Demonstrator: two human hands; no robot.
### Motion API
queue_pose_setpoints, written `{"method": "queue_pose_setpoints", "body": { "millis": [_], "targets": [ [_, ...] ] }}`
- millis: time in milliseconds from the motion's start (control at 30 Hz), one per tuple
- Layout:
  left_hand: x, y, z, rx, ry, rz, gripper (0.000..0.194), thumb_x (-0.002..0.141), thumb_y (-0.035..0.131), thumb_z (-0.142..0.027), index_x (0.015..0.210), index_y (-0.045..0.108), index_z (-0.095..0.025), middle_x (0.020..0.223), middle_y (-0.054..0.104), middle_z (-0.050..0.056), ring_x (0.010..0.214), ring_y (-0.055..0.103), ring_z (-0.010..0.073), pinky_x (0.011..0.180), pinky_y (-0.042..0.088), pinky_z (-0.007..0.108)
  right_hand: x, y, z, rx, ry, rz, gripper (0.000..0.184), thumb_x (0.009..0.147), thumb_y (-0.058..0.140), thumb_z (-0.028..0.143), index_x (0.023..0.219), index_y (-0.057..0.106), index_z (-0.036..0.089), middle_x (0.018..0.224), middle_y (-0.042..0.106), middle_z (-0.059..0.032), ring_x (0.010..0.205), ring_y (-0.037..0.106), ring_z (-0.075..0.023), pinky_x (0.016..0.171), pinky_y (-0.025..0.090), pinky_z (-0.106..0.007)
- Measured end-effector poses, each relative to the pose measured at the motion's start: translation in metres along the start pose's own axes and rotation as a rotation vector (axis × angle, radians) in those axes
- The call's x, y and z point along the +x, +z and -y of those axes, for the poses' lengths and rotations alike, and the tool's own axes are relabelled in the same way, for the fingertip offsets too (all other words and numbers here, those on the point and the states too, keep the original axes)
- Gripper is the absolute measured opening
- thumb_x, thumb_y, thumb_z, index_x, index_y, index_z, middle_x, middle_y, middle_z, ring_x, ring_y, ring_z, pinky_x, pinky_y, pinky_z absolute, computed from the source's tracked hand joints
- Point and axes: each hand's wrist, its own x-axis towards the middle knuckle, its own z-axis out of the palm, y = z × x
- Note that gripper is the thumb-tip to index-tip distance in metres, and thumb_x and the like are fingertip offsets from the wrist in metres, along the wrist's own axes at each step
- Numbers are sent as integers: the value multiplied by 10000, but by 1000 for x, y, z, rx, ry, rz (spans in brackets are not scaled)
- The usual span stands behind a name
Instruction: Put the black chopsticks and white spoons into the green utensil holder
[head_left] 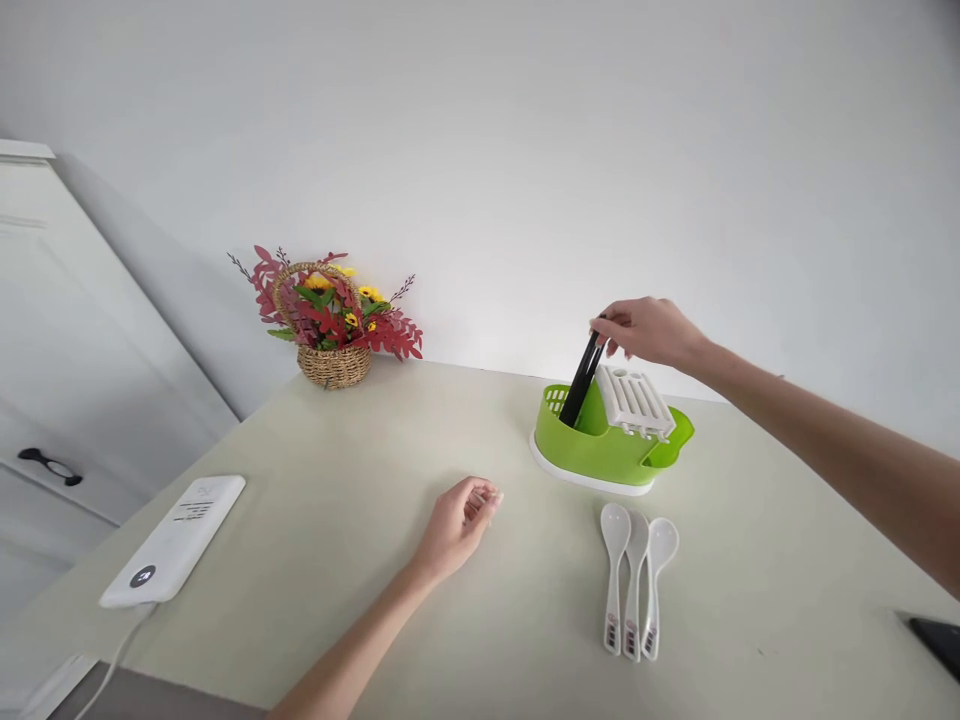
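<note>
My right hand [637, 328] pinches the upper ends of a bundle of black chopsticks [580, 385]. They lean in the left compartment of a green utensil holder [585, 450] with a white slotted rack [636, 400] on top and a white base. How many chopsticks there are, I cannot tell. My left hand [459, 520] rests on the table with its fingers loosely curled and nothing in them. Three white spoons [634, 575] lie side by side in front of the holder, bowls pointing away from me.
A woven basket [334, 366] of red leaves and yellow flowers stands at the back left of the pale table [360, 480]. A white power bank [176, 540] with a cable lies at the left edge. Part of a dark object [939, 640] shows at the right edge. The wall is behind.
</note>
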Motion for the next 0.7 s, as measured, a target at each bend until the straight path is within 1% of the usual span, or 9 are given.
{"method": "queue_pose_setpoints", "body": {
  "millis": [100, 200, 267, 333, 400, 467, 567, 633, 700],
  "targets": [
    [0, 1, 2, 50, 15, 14, 322, 985, 575, -516, 1013, 677, -212, 899, 748, 46, 762, 669, 165, 661, 517, 249, 9, 23, -3, -26, 59, 94, 266, 925, 563, 385, 774, 710, 222, 770, 791, -5, 558, 670, -144, 568, 544, -277],
    [0, 1, 4, 77, 25, 36, 325, 998, 556, -511, 1023, 679, -211, 887, 754, 45, 784, 682, 171, 670, 514, 251, 12, 34, -3, -74, 121, 82, 205, 903, 577, 345, 828, 723, 222, 748, 787, -24, 640, 708, -187, 568, 540, -294],
    [0, 1, 6, 83, 31, 38, 336, 1000, 549, -519, 1022, 683, -212, 882, 755, 44, 786, 687, 174, 668, 514, 253, 10, 32, -1, -124, 121, 14, 199, 888, 591, 335, 976, 721, 213, 711, 773, -21, 676, 713, -207, 579, 528, -312],
    [1, 1, 7, 81, 38, 31, 347, 995, 549, -531, 1012, 687, -214, 871, 754, 44, 777, 687, 177, 657, 512, 254, 5, 24, 2, -147, 76, -63, 287, 887, 594, 352, 1117, 681, 205, 693, 760, -8, 682, 708, -215, 589, 509, -324],
    [1, 1, 8, 77, 46, 21, 356, 990, 551, -542, 999, 691, -214, 857, 750, 43, 759, 682, 178, 645, 510, 255, -4, 14, 6, -142, 9, -127, 318, 896, 585, 373, 1160, 647, 209, 700, 756, 0, 665, 696, -210, 603, 490, -329],
    [1, 0, 7, 77, 58, 18, 365, 984, 553, -551, 985, 693, -214, 834, 741, 40, 735, 673, 176, 637, 510, 256, -17, 3, 10, -132, -60, -145, 283, 906, 576, 387, 1129, 641, 225, 736, 762, 6, 637, 680, -194, 626, 479, -329],
    [0, 0, 5, 86, 69, 8, 380, 975, 552, -563, 963, 692, -210, 784, 718, 30, 687, 655, 169, 623, 505, 255, -42, -6, 12, -164, -178, -67, 217, 915, 567, 399, 1051, 669, 264, 834, 779, 15, 624, 662, -171, 638, 457, -318],
    [-2, 0, 3, 98, 73, -4, 386, 971, 553, -564, 948, 690, -205, 765, 705, 26, 665, 644, 165, 618, 501, 255, -63, -6, 9, -227, -275, 46, 194, 915, 562, 396, 1010, 694, 290, 874, 784, 20, 654, 663, -174, 629, 432, -312],
    [-5, 1, 3, 112, 81, -9, 383, 973, 549, -556, 935, 686, -201, 766, 699, 26, 669, 641, 163, 632, 503, 257, -86, 0, -2, -293, -346, 168, 193, 919, 552, 388, 994, 710, 309, 888, 785, 18, 697, 672, -190, 641, 423, -315]
  ]
}}
